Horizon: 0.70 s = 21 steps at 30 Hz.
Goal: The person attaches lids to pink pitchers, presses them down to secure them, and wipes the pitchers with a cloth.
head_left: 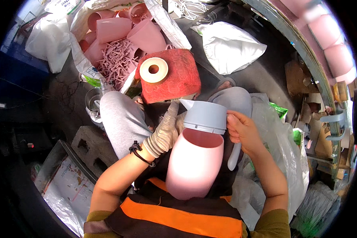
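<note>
A pink jug body (194,168) stands tilted in my lap, its open mouth upward. Over its far rim sits a grey-blue spouted collar (205,116) with a handle (234,157) hanging down on the right; whether it is seated cannot be told. My right hand (244,131) is closed on the collar at the top of the handle. My left hand (166,133), in a pale knitted glove, is wrapped against the jug body's left side near the mouth, thumb up beside the spout; its other fingers are partly hidden behind the jug.
Beyond my knees lies a red cloth-covered block (174,79) with a cream ring (154,70) on it. A white sack (77,51) holds pink jug bodies and pink strips. Clear plastic bags (279,139) lie at my right, and a grey-blue handled ring (333,125) hangs on a rack edge.
</note>
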Each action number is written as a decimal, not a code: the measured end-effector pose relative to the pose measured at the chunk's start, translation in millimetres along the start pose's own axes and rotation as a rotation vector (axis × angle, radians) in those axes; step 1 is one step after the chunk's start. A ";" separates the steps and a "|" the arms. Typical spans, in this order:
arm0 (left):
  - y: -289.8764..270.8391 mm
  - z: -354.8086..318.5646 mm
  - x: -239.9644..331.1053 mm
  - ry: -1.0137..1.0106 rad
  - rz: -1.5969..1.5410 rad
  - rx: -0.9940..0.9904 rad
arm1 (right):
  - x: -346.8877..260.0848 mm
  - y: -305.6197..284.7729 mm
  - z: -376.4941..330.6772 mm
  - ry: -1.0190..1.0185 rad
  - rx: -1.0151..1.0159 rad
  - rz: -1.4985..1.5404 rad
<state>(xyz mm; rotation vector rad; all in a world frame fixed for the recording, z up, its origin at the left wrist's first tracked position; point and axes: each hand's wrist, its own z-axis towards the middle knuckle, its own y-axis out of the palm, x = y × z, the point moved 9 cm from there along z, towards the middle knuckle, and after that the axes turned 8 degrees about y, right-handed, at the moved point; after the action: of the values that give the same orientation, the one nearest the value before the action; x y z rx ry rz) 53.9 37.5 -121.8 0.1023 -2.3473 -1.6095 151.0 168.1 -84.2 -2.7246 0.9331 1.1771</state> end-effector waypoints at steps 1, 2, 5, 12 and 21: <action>-4.4 0.6 -1.2 -0.007 -0.007 0.032 | 2.0 0.7 1.7 -0.014 0.008 0.001; -6.3 -0.3 -1.4 0.016 0.009 0.113 | 3.0 0.9 3.2 -0.030 0.004 -0.017; -24.9 5.4 -4.8 0.008 -0.012 0.139 | 5.9 -1.4 7.3 -0.072 0.003 -0.072; 6.1 -6.8 -3.3 0.095 0.296 -0.182 | 4.8 -3.6 1.0 -0.213 0.030 -0.252; 5.7 -8.5 -0.7 0.030 0.675 -0.280 | -1.6 -3.0 -1.2 -0.352 0.092 -0.415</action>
<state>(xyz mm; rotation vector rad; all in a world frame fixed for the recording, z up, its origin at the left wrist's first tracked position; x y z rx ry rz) 57.5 32.1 -113.8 -0.6453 -1.8092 -1.5245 152.6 171.1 -82.9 -2.3611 0.3492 1.4087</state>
